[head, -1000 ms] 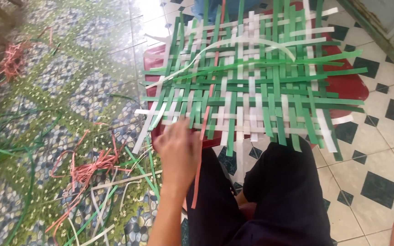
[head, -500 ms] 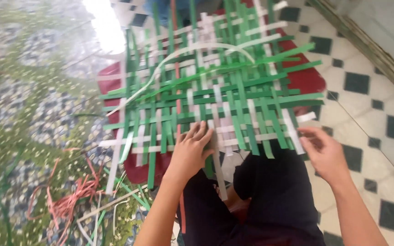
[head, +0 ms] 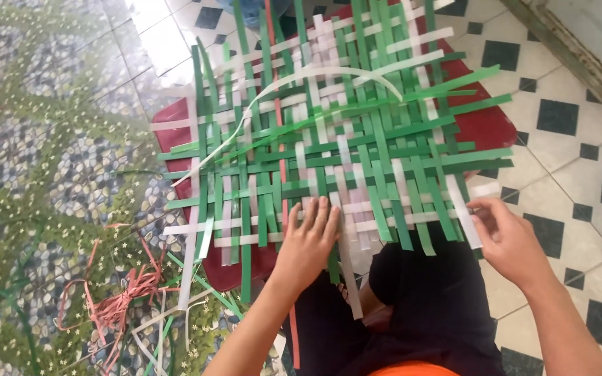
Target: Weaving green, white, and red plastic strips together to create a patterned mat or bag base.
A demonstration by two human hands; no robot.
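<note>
Left hand (head: pixel 308 237) open, flat, palm down on mat's (head: pixel 329 139) near edge; right hand (head: pixel 506 237) pinching white strip (head: pixel 462 209) at near-right corner.

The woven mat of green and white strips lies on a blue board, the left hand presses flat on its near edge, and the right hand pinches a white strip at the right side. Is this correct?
One detail is wrong: the board under the woven mat is red, not blue, as the head view shows. The left hand does press flat on the near edge, and the right hand does pinch a white strip at the right side.
</note>
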